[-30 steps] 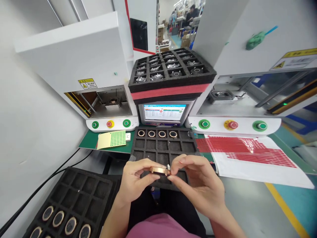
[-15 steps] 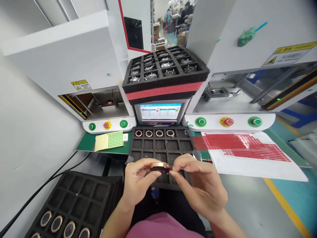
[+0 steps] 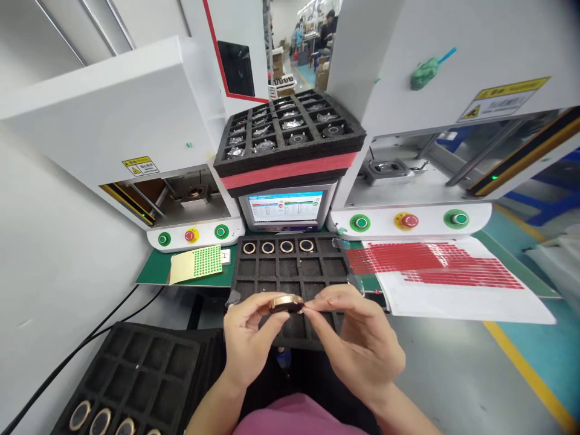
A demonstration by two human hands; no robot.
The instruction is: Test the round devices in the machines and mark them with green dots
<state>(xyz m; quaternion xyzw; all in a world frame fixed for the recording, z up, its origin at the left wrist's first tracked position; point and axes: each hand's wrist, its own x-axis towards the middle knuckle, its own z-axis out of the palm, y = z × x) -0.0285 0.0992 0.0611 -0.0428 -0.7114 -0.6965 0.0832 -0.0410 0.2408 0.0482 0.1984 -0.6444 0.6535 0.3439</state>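
A round copper-coloured ring part (image 3: 286, 302) is held flat between both hands, just above the near edge of a black foam tray (image 3: 336, 266). My left hand (image 3: 247, 341) pinches its left side with thumb and fingers. My right hand (image 3: 357, 341) pinches its right edge with fingertips closed. Several more ring parts (image 3: 277, 246) sit in the tray's far row; the other pockets look bare.
A second black foam tray (image 3: 149, 368) at the lower left holds rings in its near row. Behind stand two white machines with green and red buttons (image 3: 190, 235), a small screen (image 3: 283, 209), stacked foam trays (image 3: 290, 130), a green-dot sticker sheet (image 3: 199, 264) and a red-label sheet (image 3: 448, 272).
The view has tilted and shifted a little. Both hands keep hold of the ring, and the small white piece seen at the right fingertips a second ago no longer shows.
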